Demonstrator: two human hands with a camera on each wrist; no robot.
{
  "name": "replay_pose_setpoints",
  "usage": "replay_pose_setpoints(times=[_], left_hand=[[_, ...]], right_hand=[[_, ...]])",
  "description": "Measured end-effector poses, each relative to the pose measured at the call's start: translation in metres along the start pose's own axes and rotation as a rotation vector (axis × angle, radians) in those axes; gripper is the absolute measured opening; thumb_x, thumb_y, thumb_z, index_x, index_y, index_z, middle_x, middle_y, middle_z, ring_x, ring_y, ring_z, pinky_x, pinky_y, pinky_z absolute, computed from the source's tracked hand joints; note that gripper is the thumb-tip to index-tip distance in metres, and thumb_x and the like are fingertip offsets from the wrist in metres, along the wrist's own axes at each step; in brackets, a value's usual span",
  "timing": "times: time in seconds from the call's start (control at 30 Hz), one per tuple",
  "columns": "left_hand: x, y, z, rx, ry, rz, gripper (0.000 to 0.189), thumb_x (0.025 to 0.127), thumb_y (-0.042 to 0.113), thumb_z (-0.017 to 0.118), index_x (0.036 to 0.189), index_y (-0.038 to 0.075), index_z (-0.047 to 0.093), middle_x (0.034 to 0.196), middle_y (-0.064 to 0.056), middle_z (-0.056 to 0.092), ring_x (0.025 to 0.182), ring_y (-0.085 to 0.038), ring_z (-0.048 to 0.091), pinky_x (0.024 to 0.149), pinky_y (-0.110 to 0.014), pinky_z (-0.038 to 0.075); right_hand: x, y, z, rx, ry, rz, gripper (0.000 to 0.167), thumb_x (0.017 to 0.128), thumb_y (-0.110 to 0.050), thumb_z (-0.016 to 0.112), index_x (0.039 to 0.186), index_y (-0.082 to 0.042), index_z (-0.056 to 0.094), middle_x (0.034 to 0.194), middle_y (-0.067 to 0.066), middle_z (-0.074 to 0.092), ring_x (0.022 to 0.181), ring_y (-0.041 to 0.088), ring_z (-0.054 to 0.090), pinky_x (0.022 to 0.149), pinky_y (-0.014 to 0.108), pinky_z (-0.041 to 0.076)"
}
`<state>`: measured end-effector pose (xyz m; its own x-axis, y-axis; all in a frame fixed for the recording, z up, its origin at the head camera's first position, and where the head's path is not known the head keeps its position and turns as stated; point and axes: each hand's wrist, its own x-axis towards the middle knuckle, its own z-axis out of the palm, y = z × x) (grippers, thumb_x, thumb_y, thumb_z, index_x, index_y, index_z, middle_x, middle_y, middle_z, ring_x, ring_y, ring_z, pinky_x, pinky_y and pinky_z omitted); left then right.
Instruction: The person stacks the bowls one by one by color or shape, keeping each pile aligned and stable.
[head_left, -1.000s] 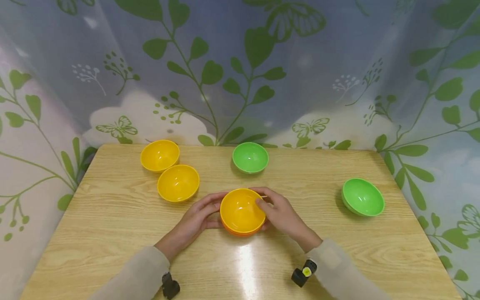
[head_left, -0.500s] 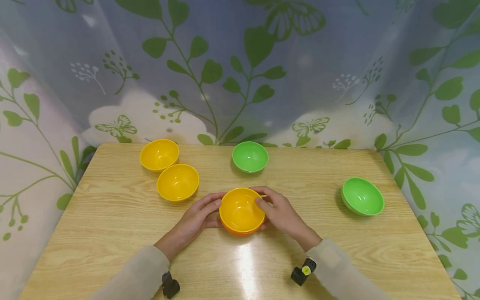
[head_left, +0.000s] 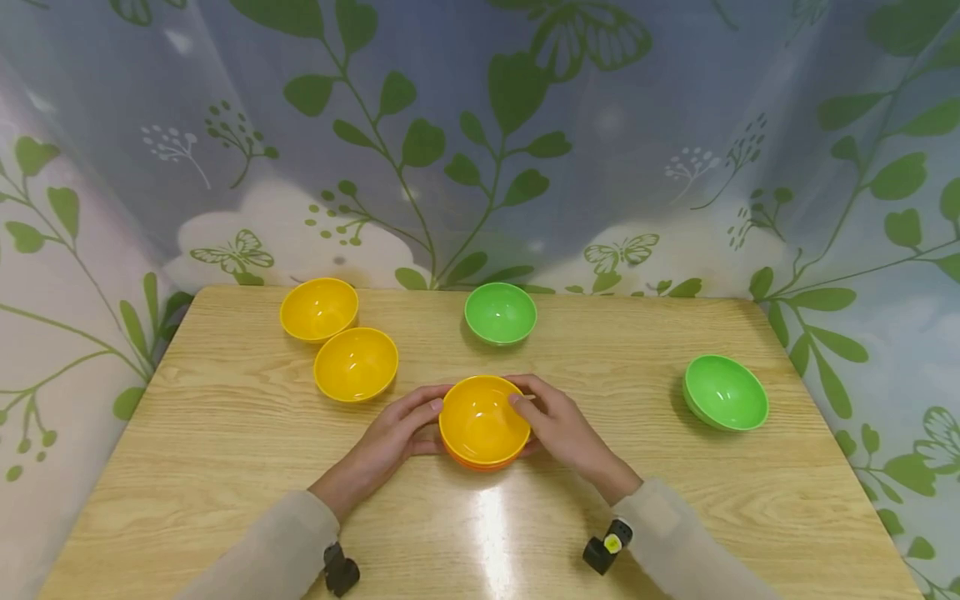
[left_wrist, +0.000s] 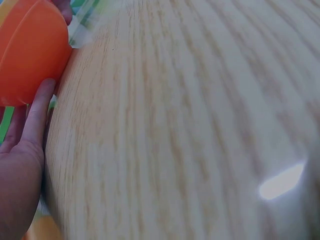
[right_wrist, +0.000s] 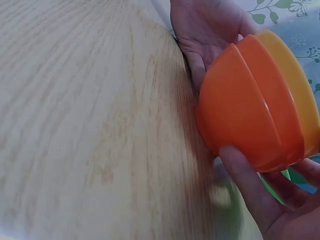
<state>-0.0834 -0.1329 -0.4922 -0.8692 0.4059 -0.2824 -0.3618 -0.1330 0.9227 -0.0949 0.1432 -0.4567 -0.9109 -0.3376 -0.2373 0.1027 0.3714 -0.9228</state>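
A stack of nested bowls stands mid-table in front of me, a yellow bowl [head_left: 483, 425] above orange ones [right_wrist: 235, 105]. Two orange rims show below the yellow one in the right wrist view. My left hand [head_left: 390, 437] holds the stack from the left, thumb by the rim and fingers around the side. From the right, my right hand [head_left: 558, 425] grips it with the thumb over the yellow rim. In the left wrist view, a left finger touches the orange bowl [left_wrist: 30, 55] low on its side. The far side of the stack is hidden in the head view.
Two more yellow bowls, one farther back [head_left: 319, 311] and one nearer [head_left: 356, 365], stand close together at back left. One green bowl [head_left: 501, 314] is at the back middle, another green bowl [head_left: 725, 393] at the right. A leaf-patterned curtain [head_left: 600, 167] borders the wooden table [head_left: 225, 467].
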Motion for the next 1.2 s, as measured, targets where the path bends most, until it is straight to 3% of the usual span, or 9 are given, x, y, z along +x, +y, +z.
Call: replay_pose_setpoints(times=[0.33, 0.57, 0.83, 1.03, 1.2], left_hand=[[-0.001, -0.001, 0.0, 0.006, 0.005, 0.007, 0.056, 0.115, 0.034, 0.057, 0.161, 0.006, 0.048, 0.163, -0.019, 0.052, 0.126, -0.019, 0.068, 0.099, -0.035, 0.066], [-0.002, -0.001, 0.001, 0.016, 0.015, 0.001, 0.056, 0.115, 0.037, 0.057, 0.161, 0.007, 0.049, 0.163, -0.018, 0.052, 0.127, -0.019, 0.067, 0.1, -0.035, 0.065], [-0.001, -0.001, 0.0, 0.026, 0.024, -0.002, 0.056, 0.114, 0.038, 0.058, 0.162, 0.01, 0.05, 0.166, -0.015, 0.05, 0.13, -0.022, 0.067, 0.105, -0.037, 0.064], [-0.001, -0.002, -0.002, 0.022, -0.006, 0.023, 0.058, 0.114, 0.037, 0.059, 0.164, 0.01, 0.047, 0.169, -0.014, 0.046, 0.135, -0.024, 0.065, 0.107, -0.041, 0.062], [-0.001, -0.003, -0.004, 0.008, -0.021, 0.03, 0.058, 0.114, 0.036, 0.06, 0.164, 0.01, 0.047, 0.17, -0.013, 0.045, 0.136, -0.024, 0.063, 0.108, -0.043, 0.062]], right_hand=[[-0.001, 0.005, 0.004, 0.081, -0.031, 0.03, 0.049, 0.115, -0.036, 0.057, 0.159, -0.016, 0.052, 0.161, 0.017, 0.054, 0.114, 0.029, 0.072, 0.076, 0.043, 0.071], [0.001, 0.013, 0.002, 0.211, -0.087, 0.039, 0.052, 0.115, -0.033, 0.054, 0.162, -0.012, 0.046, 0.165, 0.019, 0.048, 0.114, 0.029, 0.072, 0.078, 0.049, 0.07], [0.002, 0.014, 0.002, 0.226, -0.018, 0.069, 0.051, 0.113, -0.034, 0.057, 0.159, -0.014, 0.052, 0.166, 0.015, 0.05, 0.114, 0.027, 0.07, 0.076, 0.044, 0.07], [0.002, 0.012, 0.002, 0.244, 0.039, 0.077, 0.051, 0.112, -0.032, 0.059, 0.159, -0.013, 0.052, 0.167, 0.016, 0.049, 0.119, 0.03, 0.069, 0.076, 0.043, 0.07], [0.002, 0.013, 0.003, 0.246, 0.042, 0.08, 0.054, 0.112, -0.034, 0.058, 0.161, -0.012, 0.05, 0.169, 0.016, 0.046, 0.124, 0.031, 0.066, 0.079, 0.042, 0.07]])
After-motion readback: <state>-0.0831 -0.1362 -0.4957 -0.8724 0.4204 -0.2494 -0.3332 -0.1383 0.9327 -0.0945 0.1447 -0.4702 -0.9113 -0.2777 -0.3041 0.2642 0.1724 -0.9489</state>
